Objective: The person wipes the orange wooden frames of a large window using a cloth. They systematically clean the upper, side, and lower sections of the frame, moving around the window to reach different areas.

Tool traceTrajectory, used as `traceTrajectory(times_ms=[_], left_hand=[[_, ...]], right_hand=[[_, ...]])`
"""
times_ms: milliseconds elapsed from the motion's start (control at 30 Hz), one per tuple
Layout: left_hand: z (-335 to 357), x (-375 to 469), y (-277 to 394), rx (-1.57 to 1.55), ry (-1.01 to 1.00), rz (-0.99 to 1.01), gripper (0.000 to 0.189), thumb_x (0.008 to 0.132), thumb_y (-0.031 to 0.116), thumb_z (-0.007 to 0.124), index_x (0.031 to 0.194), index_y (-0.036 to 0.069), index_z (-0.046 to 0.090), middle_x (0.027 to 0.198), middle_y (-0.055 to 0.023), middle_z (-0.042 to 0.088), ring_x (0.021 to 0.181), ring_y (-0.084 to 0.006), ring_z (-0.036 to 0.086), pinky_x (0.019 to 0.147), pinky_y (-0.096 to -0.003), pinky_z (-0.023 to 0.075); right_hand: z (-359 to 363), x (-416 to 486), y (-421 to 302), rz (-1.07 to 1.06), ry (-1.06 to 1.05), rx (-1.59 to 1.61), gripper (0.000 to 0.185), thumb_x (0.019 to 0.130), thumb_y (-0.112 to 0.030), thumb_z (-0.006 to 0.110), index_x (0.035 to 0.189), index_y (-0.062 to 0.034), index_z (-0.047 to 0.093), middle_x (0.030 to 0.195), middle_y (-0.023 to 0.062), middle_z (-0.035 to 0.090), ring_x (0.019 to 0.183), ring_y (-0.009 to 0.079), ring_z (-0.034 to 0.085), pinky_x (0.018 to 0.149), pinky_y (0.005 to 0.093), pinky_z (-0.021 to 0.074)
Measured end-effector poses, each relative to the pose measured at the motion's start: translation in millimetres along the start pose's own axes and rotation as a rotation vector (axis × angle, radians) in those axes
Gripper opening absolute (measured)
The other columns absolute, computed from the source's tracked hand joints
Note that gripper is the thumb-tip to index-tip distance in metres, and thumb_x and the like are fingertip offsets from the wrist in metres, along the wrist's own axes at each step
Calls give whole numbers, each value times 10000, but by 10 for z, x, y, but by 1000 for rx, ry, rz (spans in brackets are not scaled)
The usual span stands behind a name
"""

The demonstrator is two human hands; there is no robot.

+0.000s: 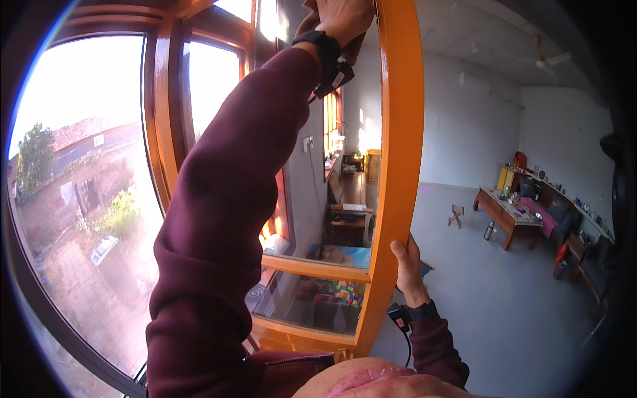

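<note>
Before me stands an orange-painted wooden sash with glass panes, turned inward to the room. My left arm reaches high across it. At the top of the upper pane, my left hand presses a brown cloth to the glass; its fingers are partly cut off by the picture's edge. Lower down, my right hand grips the outer stile, its thumb on the near side and the other fingers mostly hidden behind. A smaller pane sits below the crossbar.
A fixed window on the left looks onto a yard. Through the glass show a wooden desk and colourful blocks. Farther right are a folding stool, a flask, a low wooden table and a ceiling fan.
</note>
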State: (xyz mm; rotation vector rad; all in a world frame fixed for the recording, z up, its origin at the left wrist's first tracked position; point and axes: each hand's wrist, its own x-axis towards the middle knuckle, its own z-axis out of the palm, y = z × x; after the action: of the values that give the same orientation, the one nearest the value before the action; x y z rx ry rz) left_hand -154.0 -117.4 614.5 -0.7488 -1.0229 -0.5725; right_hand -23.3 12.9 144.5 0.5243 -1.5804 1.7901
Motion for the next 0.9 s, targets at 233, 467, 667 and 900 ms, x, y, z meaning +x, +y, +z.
traceTrajectory(times_ms=[233, 467, 667, 900], left_hand=[[-123, -202, -22, -64, -114, 109, 660, 991, 260, 536, 1586, 61, 329, 1627, -166, 326, 1481, -405, 303, 1173, -560, 290], [-631, -1082, 268, -96, -189, 172, 672, 971, 227, 577, 1572, 34, 347, 1603, -212, 318, 1483, -430, 273, 1198, -559, 236], [-1230, -2110, 539, -148, -390, 259, 725, 930, 140, 599, 1582, 8, 311, 1620, -229, 295, 1518, -444, 241, 1214, -573, 222], [-1644, -2984, 752, -169, -513, 282, 612, 936, 133, 622, 1517, 27, 461, 1538, -198, 463, 1451, -374, 420, 1161, -503, 345]], right_hand=[[-31, 31, 87, 19, 14, 17, 537, 996, -396, 684, 1352, -19, 545, 1257, 38, 607, 1160, 115, 554, 1043, 298, 430], [-103, 28, 161, 13, 6, 55, 442, 1033, -298, 648, 1357, -14, 552, 1260, 15, 611, 1150, 89, 548, 1032, 275, 430], [-167, 51, 237, 28, 10, 6, 460, 1051, -340, 613, 1361, -5, 557, 1256, 24, 613, 1163, 97, 538, 1047, 279, 422], [-199, 80, 261, -42, 15, -91, 559, 1055, -464, 581, 1362, 3, 555, 1260, 33, 609, 1162, 104, 539, 1032, 277, 426]])
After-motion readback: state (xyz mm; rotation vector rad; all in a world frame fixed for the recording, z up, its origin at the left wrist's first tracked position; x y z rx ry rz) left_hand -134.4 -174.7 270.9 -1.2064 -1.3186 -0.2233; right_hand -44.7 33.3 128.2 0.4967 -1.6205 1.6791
